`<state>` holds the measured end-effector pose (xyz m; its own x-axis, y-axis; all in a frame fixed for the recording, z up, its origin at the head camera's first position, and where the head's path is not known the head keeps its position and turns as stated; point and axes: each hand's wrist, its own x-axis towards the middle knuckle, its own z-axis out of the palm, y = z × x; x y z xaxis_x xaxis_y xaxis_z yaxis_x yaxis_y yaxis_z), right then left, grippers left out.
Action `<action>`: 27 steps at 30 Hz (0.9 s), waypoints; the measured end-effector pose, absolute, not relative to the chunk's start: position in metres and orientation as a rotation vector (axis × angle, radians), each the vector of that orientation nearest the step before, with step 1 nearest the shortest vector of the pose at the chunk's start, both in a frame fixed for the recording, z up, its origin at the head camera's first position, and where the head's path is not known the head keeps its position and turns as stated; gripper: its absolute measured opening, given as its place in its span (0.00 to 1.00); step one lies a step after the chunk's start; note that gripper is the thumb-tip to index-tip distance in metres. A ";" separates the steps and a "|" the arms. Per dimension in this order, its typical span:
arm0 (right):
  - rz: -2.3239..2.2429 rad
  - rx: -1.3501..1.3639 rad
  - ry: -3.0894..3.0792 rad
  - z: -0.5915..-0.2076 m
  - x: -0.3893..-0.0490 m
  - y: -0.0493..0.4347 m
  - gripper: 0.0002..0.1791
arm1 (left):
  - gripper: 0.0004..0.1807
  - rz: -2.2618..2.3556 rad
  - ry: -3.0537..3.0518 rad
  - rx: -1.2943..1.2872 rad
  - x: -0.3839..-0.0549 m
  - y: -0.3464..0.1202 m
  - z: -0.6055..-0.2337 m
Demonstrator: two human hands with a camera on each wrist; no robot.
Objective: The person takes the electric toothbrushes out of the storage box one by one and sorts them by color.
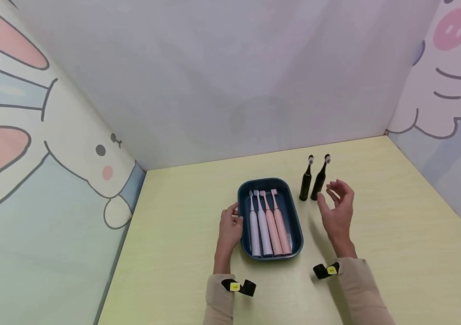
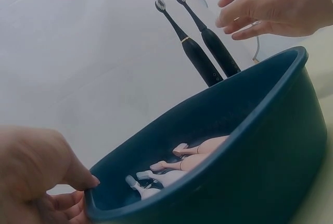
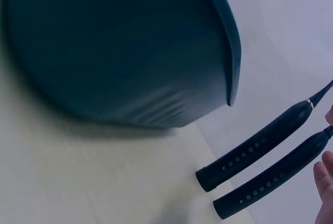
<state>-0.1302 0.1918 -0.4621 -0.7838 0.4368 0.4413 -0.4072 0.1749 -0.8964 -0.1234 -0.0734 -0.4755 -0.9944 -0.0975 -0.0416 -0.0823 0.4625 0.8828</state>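
A dark blue plastic tray (image 1: 297,225) sits on the table, with two pale lilac electric toothbrushes (image 1: 254,230) and two pink electric toothbrushes (image 1: 272,229) lying side by side in it. My left hand (image 1: 230,225) pinches the tray's left rim, thumb on top and fingers along the outer wall. Just right of the tray, two black electric toothbrushes stand upright on their bases, a left one (image 1: 305,184) with a gold ring and a right one (image 1: 318,183). Next to the right one hovers my right hand (image 1: 339,210), fingers bent and apart, holding nothing.
The pale yellow table (image 1: 181,216) meets a plain grey-white wall (image 1: 230,90) behind the brushes. Side panels with a cartoon rabbit (image 1: 88,153) and a pink-nosed figure (image 1: 449,90) border it left and right. Black straps circle both sleeve cuffs.
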 end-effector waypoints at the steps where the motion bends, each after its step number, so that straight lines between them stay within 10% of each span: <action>1: 1.682 -0.016 -1.813 -0.461 -0.128 0.189 0.31 | 0.24 -1.614 -2.673 0.167 -0.123 -0.073 -0.476; 27: 1.793 0.238 -2.149 -0.471 -0.120 0.121 0.36 | 0.24 -1.635 -2.663 0.174 -0.123 -0.074 -0.475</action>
